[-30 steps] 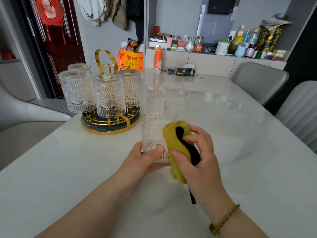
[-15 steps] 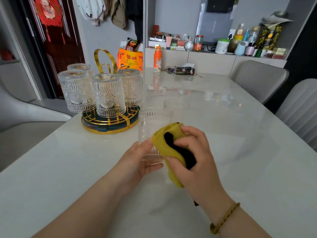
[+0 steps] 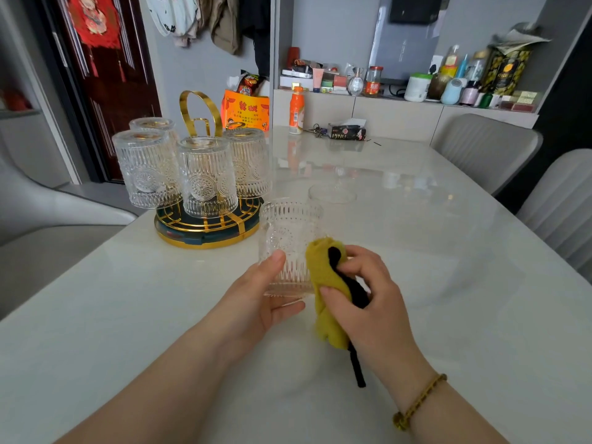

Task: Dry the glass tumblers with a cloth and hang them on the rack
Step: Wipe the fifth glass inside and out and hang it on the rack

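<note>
White and glossy, the table (image 3: 448, 283) carries everything in front of me. At its left edge stands the round rack (image 3: 208, 240), dark green with gold wire and a tall gold loop handle, and on it four patterned glass tumblers hang mouth down: two in front (image 3: 147, 169) (image 3: 206, 177), one on the right (image 3: 250, 165) and one at the back (image 3: 152, 123). Just right of the rack is the tumbler (image 3: 285, 232) I am drying, upright with its mouth up. My left hand (image 3: 256, 299) holds it, the thumb on the near wall and the fingers curled round the base; I cannot tell whether it touches the table. A second upright tumbler (image 3: 331, 195) stands just behind it. My right hand (image 3: 374, 302) has its fingers clamped on the yellow and black cloth (image 3: 323, 283), pressing it to the tumbler's right side. An orange bottle (image 3: 296, 110) stands at the far end.
</note>
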